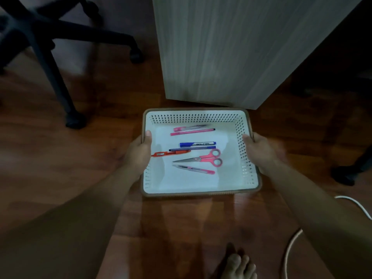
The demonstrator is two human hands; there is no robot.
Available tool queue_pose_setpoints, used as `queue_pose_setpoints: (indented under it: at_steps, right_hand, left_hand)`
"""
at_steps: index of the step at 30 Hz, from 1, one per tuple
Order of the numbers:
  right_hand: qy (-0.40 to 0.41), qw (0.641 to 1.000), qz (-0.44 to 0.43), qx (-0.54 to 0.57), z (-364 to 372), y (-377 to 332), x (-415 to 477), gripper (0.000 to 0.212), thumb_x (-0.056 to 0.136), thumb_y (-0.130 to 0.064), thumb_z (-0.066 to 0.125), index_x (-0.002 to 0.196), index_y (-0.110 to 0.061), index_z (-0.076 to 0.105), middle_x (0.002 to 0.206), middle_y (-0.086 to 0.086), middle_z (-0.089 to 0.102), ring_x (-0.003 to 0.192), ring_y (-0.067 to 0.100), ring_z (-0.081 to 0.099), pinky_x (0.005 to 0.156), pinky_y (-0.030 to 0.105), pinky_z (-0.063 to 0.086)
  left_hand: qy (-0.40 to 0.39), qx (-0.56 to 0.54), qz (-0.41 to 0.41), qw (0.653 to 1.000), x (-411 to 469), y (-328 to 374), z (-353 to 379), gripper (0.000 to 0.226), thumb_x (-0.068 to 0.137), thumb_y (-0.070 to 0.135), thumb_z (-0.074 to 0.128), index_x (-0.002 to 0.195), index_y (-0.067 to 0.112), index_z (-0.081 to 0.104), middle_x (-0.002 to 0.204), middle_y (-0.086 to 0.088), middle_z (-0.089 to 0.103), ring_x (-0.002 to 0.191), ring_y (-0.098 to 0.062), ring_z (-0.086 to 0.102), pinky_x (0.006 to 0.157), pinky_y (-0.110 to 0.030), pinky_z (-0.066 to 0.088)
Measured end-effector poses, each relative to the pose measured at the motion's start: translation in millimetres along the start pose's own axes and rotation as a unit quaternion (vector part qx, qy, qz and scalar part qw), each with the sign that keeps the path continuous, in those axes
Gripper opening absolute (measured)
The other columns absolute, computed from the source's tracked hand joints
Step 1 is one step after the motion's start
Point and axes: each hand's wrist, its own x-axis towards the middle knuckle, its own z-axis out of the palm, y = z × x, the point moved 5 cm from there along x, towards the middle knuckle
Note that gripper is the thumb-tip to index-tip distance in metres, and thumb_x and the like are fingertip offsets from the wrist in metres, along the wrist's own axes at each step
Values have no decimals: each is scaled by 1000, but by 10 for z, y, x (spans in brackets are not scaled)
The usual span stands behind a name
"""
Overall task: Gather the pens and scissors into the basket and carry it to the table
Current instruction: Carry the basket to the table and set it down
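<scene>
A white perforated basket (193, 186) with a brown rim is over the wooden floor. My left hand (138, 154) grips its left rim, thumb inside. My right hand (261, 152) grips the right rim. Inside lie pink-handled scissors (209, 158), a blue marker (198, 144), a dark blue pen (193, 149), a red pen (171, 153), a pink pen (193, 169) near the front and two pink pens (192, 130) toward the back.
A grey wood-grain cabinet panel (231, 53) stands right behind the basket. A black office chair base (50, 47) with castors is at the far left. A white cable (291, 244) curls on the floor at the right. My bare foot (239, 266) shows at the bottom.
</scene>
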Motion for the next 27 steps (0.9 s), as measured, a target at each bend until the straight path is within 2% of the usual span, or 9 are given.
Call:
queue_pose_setpoints:
  at_steps: [3,6,9,11,13,15,19,22,27]
  right_hand:
    - [5,1000,29,-4,-249,-166,-248,27,109,-47,46,112,-31,67,104,4,79,94,29,78,88,53,65]
    - [5,999,38,24,-639,-422,-569,28,101,-57,47,95,-42,69,102,-1,82,92,27,80,88,55,65]
    - [-10,998,46,38,-1128,-944,-1138,28,107,-50,48,106,-34,70,104,1,81,94,28,79,90,54,65]
    - [-15,998,44,41,-1513,-1382,-1585,32,107,-50,48,113,-30,72,105,0,81,95,28,79,91,55,64]
    - [-19,998,37,48,-1744,-1600,-1847,34,107,-49,49,118,-26,72,104,0,81,94,28,79,92,55,64]
    - [-28,997,47,49,-2176,-2060,-2352,35,108,-49,48,119,-25,71,104,0,82,94,28,80,91,56,64]
    - [-27,999,33,15,-2933,-2901,-3370,41,109,-51,43,124,-23,68,110,3,79,97,29,77,93,55,63]
    - [3,1000,23,-2,-3513,-3531,-4241,43,110,-48,39,126,-20,67,119,8,76,107,33,73,97,53,59]
    - [26,999,14,-21,-4075,-4152,-5334,44,111,-43,38,124,-12,67,121,15,73,112,40,69,98,51,56]
  left_hand:
    - [-22,-26,-4,999,-178,295,-121,36,111,59,45,125,38,70,102,3,83,96,-30,83,87,-50,67]
    - [-23,-22,-6,999,-622,755,-405,40,111,58,45,134,34,69,103,4,82,91,-26,82,80,-43,66]
    - [-15,-22,-13,1000,-1202,1291,-786,40,111,57,47,134,34,70,104,3,82,87,-23,81,72,-35,62]
    - [-12,-28,-28,999,-1671,1738,-1081,40,110,59,49,134,36,71,108,1,83,90,-24,82,77,-38,65]
    - [-8,-40,-39,998,-2023,1996,-1292,44,107,64,50,134,38,72,113,0,84,96,-27,83,89,-48,66]
    - [-8,-31,-44,999,-2578,2510,-1672,48,106,67,49,136,38,72,114,0,84,99,-28,83,95,-53,65]
    - [-4,-17,-33,999,-3633,3414,-2344,38,109,63,46,129,40,68,107,7,80,101,-25,80,92,-47,64]
    - [-8,3,-32,999,-4468,4112,-2876,55,107,68,45,145,35,67,122,-2,81,106,-30,79,98,-53,63]
    - [-29,13,-16,999,-5437,4741,-3482,57,109,64,44,153,32,62,131,-5,77,102,-26,76,93,-46,61]
